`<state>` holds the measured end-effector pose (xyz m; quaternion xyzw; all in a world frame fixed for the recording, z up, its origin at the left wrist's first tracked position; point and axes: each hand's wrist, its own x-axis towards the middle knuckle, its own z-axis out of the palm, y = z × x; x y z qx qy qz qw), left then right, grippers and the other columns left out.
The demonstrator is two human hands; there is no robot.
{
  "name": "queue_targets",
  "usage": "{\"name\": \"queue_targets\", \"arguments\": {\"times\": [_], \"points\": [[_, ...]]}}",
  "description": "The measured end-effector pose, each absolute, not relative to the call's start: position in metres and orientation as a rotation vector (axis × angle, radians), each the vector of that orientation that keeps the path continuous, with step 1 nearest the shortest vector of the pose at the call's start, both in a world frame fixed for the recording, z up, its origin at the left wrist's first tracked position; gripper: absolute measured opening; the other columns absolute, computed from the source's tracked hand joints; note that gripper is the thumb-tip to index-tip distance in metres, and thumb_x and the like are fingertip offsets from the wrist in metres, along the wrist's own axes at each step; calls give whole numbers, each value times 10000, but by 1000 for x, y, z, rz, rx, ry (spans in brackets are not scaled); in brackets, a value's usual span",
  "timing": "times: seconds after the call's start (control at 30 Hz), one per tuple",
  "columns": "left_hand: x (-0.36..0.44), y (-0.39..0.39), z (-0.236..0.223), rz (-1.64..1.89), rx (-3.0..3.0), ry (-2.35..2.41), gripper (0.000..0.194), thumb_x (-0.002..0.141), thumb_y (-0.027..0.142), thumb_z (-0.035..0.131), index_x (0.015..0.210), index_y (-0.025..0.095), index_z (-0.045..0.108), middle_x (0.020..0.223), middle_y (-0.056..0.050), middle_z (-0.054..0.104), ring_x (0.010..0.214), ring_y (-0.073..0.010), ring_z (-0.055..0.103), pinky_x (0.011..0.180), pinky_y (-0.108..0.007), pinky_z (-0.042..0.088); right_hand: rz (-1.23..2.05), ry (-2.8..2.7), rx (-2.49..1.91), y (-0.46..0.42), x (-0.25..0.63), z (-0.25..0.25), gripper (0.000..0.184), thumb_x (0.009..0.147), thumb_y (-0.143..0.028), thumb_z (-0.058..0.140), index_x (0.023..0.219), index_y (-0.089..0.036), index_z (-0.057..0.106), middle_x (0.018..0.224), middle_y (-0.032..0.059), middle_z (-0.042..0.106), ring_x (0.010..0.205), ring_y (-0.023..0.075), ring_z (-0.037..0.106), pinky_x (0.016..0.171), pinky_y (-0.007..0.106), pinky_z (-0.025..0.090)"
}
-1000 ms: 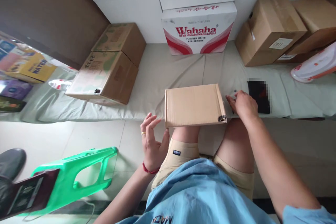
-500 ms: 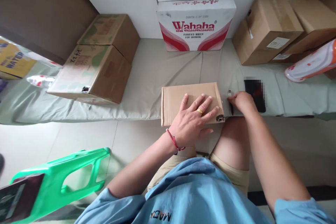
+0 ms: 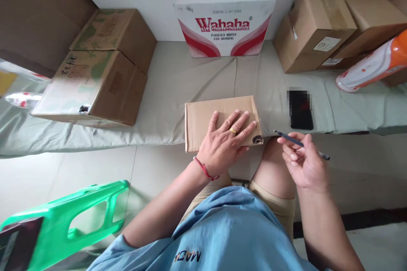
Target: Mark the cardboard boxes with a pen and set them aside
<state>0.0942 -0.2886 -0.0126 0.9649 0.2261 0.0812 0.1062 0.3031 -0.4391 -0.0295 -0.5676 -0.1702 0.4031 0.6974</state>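
A flat brown cardboard box [image 3: 199, 120] lies at the front edge of the cloth-covered surface, with a dark torn spot at its near right corner. My left hand [image 3: 222, 142] rests flat on its top, fingers spread. To the right of the box, my right hand [image 3: 305, 163] is raised above the edge, palm partly up. Between its thumb and fingers is a dark pen [image 3: 292, 139], tip pointing left toward the box. A black phone [image 3: 301, 114], partly blurred out, lies on the cloth beyond my right hand.
A Wahaha water carton [image 3: 224, 29] stands against the wall. Brown boxes [image 3: 117, 80] sit at left, and more cartons [image 3: 314, 29] at right beside an orange-and-white cylinder [image 3: 365, 72]. On the floor at left is a green plastic stool [image 3: 54, 220] with a dark object on it.
My right hand has picked the pen up from the cloth beside the box and drawn it back toward me, turning palm up. My left hand stays on the box. The view has shifted slightly.
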Motion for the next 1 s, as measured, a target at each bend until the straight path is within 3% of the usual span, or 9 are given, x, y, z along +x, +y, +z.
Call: {"name": "queue_targets", "arguments": {"times": [0.1,0.2,0.3,0.43,0.57,1.0], "points": [[95,-288,-12,237,2850,667,733,1055,417,695,1736,349,432,1836,-49,346,1691,-383,375,1411,-723,112,872,-428,-1279,-442,284,-21,340,837,-508,914,972,-251,736,830,35,756,580,104,535,497,219,433],[94,-289,-12,224,2853,673,743,1057,429,697,1741,345,418,1843,-41,329,1698,-375,364,1410,-729,116,818,-548,-1283,-443,276,-17,278,844,-406,925,926,-242,715,699,-40,614,528,80,488,482,208,392],[94,-290,-12,226,2854,675,752,1054,435,702,1742,344,413,1844,-41,324,1698,-379,366,1405,-744,129,794,-697,-1412,-442,273,-17,230,946,-428,837,1006,-232,734,682,-42,597,517,86,474,469,210,371],[94,-289,-11,215,2861,671,737,1065,432,683,1744,352,408,1845,-40,317,1703,-371,358,1406,-738,127,678,-906,-1613,-436,268,-17,217,987,-439,776,1032,-228,757,782,7,713,625,131,618,556,233,497],[94,-288,-11,213,2859,669,728,1065,436,685,1739,363,420,1838,-51,340,1698,-375,368,1411,-719,119,575,-1018,-1711,-431,264,-16,217,1020,-452,727,1038,-239,763,814,17,748,660,147,662,587,243,524],[94,-288,-10,212,2852,670,745,1054,428,708,1738,360,421,1840,-46,340,1695,-379,374,1404,-727,149,488,-1037,-1731,-423,264,-12,235,1011,-471,709,1005,-240,748,785,20,742,648,158,664,588,255,533]]}}
